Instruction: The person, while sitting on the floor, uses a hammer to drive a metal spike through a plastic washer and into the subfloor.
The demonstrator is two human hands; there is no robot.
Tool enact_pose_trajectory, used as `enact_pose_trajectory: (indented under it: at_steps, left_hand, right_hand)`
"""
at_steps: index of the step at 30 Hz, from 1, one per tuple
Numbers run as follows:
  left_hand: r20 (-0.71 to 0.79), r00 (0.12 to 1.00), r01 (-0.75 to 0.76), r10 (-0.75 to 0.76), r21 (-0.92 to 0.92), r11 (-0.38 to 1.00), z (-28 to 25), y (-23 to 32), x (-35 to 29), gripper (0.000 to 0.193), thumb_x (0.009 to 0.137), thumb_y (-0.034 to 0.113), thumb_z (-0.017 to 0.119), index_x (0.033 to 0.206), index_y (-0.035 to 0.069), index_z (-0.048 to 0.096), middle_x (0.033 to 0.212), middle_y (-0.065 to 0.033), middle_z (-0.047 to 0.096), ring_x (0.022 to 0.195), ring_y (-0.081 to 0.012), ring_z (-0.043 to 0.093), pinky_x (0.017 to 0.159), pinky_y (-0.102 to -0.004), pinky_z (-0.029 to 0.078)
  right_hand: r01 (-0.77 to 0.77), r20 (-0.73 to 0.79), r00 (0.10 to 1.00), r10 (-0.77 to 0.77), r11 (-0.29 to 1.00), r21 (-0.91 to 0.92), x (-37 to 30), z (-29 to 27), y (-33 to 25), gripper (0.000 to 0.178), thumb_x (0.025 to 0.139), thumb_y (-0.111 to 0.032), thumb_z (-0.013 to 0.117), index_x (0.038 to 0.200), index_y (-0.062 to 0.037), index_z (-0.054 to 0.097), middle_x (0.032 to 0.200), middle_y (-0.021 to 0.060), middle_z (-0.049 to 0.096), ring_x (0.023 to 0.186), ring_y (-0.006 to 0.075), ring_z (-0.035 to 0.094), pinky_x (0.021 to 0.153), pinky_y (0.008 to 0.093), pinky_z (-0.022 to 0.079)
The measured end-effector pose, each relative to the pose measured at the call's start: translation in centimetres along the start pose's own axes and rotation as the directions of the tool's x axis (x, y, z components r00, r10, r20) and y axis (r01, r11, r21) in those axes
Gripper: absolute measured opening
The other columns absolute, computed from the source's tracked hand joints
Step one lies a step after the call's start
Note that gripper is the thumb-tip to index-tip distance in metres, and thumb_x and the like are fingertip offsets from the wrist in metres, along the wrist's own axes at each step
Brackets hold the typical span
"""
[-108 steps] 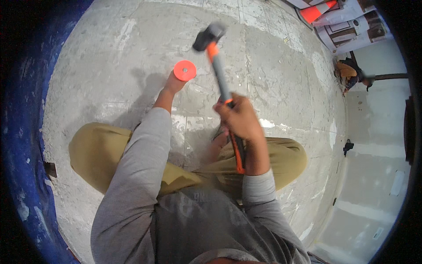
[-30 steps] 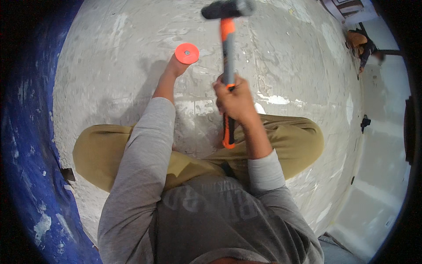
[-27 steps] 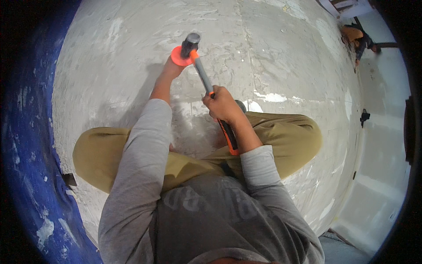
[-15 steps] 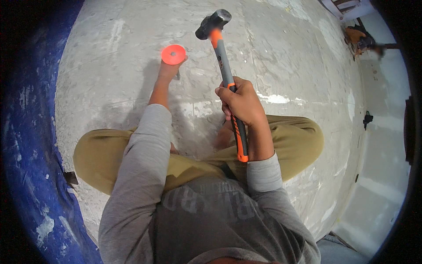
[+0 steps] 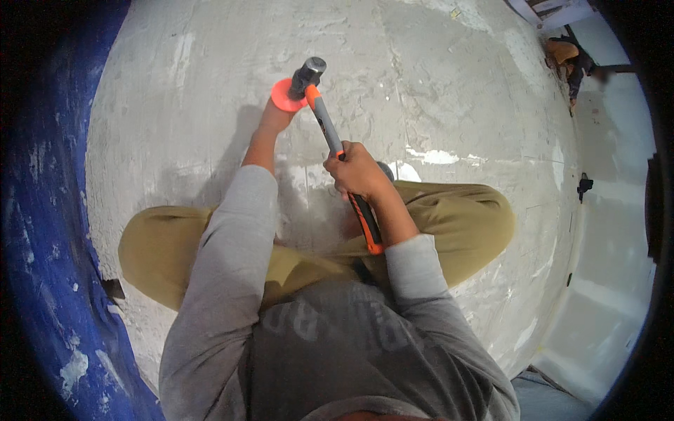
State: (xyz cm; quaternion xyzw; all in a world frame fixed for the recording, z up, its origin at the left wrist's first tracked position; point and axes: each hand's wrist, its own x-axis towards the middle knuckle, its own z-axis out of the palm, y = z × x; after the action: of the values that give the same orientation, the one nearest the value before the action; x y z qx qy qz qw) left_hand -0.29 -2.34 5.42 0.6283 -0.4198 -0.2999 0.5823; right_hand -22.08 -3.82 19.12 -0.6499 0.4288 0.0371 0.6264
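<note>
Right hand [image 5: 358, 172] has its fingers wrapped tight mid-handle on the orange-handled steel hammer [image 5: 330, 133], whose head meets the round orange plastic guard [image 5: 284, 95] on the grey concrete wall [image 5: 456, 84]. Left hand [image 5: 275, 116] clasps beneath the guard; its fingers are hidden. The hammer appears head-heavy and rigid; a grip nearer the handle end looks best.

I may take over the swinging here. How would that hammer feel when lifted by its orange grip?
The hammer probably feels top-heavy: its dark metal head sits far from the right hand. The straight handle looks stiff. The orange grip likely resists slipping.
</note>
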Motion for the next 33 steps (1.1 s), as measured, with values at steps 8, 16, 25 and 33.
enact_pose_trajectory:
  at_steps: [8, 16, 25, 33]
  left_hand:
    - [-0.114, 0.993, 0.062, -0.024, 0.342, 0.938, -1.0, -3.1, 0.0, 0.043, 0.079, 0.031, 0.075, 0.11, 0.004, 0.061, 0.108, -0.0083, 0.065, 0.101, -0.0215, 0.061, 0.088, -0.0349, 0.049]
    - [0.037, 0.989, 0.148, -0.144, -0.328, 0.933, 0.2, -2.6, 0.9, 0.028, 0.083, 0.022, 0.069, 0.104, 0.004, 0.062, 0.101, -0.0104, 0.067, 0.094, -0.0254, 0.063, 0.081, -0.0346, 0.049]
    - [-0.429, 0.893, 0.09, 0.133, 0.46, 0.883, -8.1, -4.1, -1.9, 0.027, 0.078, 0.02, 0.073, 0.098, 0.005, 0.064, 0.087, -0.0081, 0.067, 0.079, -0.0198, 0.065, 0.07, -0.0328, 0.051]
    - [-0.07, 0.925, 0.364, -0.372, 0.439, 0.821, -13.1, 9.3, 4.4, 0.022, 0.074, 0.02, 0.073, 0.08, 0.005, 0.058, 0.058, -0.0011, 0.053, 0.047, -0.0118, 0.049, 0.043, -0.0305, 0.043]
  right_hand:
    - [0.189, -0.094, 0.979, -0.18, 0.977, 0.099, -4.3, -1.9, -4.0, 0.016, 0.084, -0.012, 0.06, 0.083, 0.0022, 0.052, 0.053, 0.0031, 0.049, 0.037, 0.0123, 0.046, 0.036, 0.0285, 0.039]
    - [0.047, 0.038, 0.998, -0.044, 0.996, -0.082, 0.5, 0.0, 1.4, 0.013, 0.084, -0.01, 0.058, 0.082, 0.0007, 0.052, 0.056, 0.0042, 0.049, 0.04, 0.0137, 0.048, 0.036, 0.0309, 0.04]
    - [-0.082, -0.006, 0.997, 0.083, 0.996, 0.04, 1.6, -0.4, 2.8, 0.018, 0.08, -0.009, 0.062, 0.078, 0.0047, 0.051, 0.055, 0.0068, 0.05, 0.04, 0.0149, 0.05, 0.035, 0.0325, 0.043]
    - [-0.224, -0.004, 0.971, 0.239, 0.903, -0.366, 6.5, 1.2, 7.8, 0.018, 0.078, -0.003, 0.057, 0.087, 0.0118, 0.057, 0.066, 0.021, 0.061, 0.049, 0.0295, 0.062, 0.041, 0.0415, 0.047]
